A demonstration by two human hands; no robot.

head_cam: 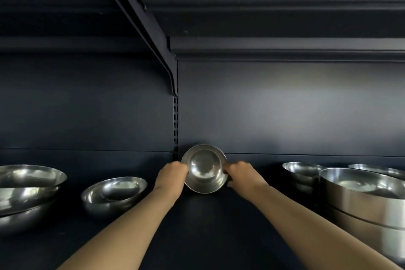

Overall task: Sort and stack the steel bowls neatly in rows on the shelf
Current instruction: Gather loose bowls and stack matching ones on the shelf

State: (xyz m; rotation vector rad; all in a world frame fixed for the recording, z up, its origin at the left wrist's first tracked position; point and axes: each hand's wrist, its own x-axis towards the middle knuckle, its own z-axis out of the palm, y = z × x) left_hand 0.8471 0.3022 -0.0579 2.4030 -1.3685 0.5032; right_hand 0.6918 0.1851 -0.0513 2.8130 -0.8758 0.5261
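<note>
A small steel bowl (205,169) is near the back of the dark shelf (197,226), tipped so its inside faces me. My left hand (173,173) grips its left rim and my right hand (241,173) grips its right rim. A wide stack of large bowls (26,190) sits at the far left, with a medium stack (114,193) beside it. On the right stand a tall stack of straight-sided bowls (368,204), a smaller stack (300,173) behind it, and another bowl rim (377,170) at the far right.
The shelf's back panel (285,112) rises just behind the held bowl, with a slotted upright (175,125) at its left. An upper shelf and its bracket (153,35) hang overhead. Bare shelf surface lies between my forearms.
</note>
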